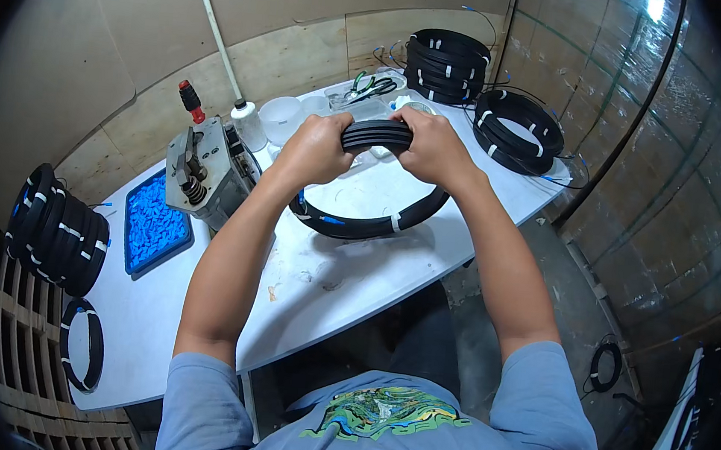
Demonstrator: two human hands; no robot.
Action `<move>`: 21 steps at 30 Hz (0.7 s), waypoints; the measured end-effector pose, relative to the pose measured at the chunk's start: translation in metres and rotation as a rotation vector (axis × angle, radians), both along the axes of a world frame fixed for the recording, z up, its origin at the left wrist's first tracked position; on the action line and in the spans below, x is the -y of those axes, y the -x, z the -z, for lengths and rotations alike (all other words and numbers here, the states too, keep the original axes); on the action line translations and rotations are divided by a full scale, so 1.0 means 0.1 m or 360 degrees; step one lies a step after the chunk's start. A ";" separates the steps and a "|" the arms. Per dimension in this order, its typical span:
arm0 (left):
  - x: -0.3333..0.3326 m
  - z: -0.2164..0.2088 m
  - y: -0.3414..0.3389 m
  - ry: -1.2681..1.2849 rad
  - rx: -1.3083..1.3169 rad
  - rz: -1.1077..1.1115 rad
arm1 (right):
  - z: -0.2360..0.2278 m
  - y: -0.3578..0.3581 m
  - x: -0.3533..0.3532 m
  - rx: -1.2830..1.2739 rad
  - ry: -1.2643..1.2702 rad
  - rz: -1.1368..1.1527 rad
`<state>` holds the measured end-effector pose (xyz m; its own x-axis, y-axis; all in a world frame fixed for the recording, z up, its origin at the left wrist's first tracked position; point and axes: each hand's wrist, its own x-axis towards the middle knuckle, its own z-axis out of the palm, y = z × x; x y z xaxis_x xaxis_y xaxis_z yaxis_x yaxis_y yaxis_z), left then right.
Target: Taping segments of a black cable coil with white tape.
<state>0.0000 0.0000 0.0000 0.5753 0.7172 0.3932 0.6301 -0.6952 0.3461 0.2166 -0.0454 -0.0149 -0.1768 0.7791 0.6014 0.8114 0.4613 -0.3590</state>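
A coil of black cable (377,134) is held up over the white table (322,273), tilted so that its near side hangs lower. My left hand (317,146) grips the coil's far side from the left, and my right hand (432,148) grips it from the right, a short span of cable strands showing between them. White tape wraps the lower right part of the loop. A blue-tipped cable end shows on the lower left part. The fingertips under the cable are mostly hidden.
A metal bench machine (209,169) stands left, beside a blue tray of small blue parts (155,222). Stacked black coils stand at the far right (447,65) and at the left edge (56,228). White tubs (281,119), a bottle (248,123) and pliers (372,87) sit at the back.
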 end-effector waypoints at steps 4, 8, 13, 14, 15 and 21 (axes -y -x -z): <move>0.02 -0.04 0.03 0.0032 0.0012 -0.0021 | 0.01 -0.10 0.04 -0.0035 0.0269 0.0039; 0.08 -0.17 0.04 0.0010 -0.0214 -0.0092 | -0.01 -0.07 0.07 -0.0065 0.0390 0.0060; 0.08 -0.04 -0.12 -0.0030 0.0287 0.0165 | -0.08 -0.05 0.07 0.0132 0.0317 0.0085; 0.05 -0.02 -0.14 -0.0091 0.0162 0.0065 | -0.08 -0.05 0.06 0.0196 0.0265 0.0084; 0.03 0.00 -0.16 -0.0150 0.0037 -0.0040 | -0.08 -0.04 0.05 0.0196 0.0268 0.0083; -0.02 -0.01 -0.08 -0.0147 0.0079 0.0070 | -0.03 -0.09 0.00 0.0159 0.0283 0.0022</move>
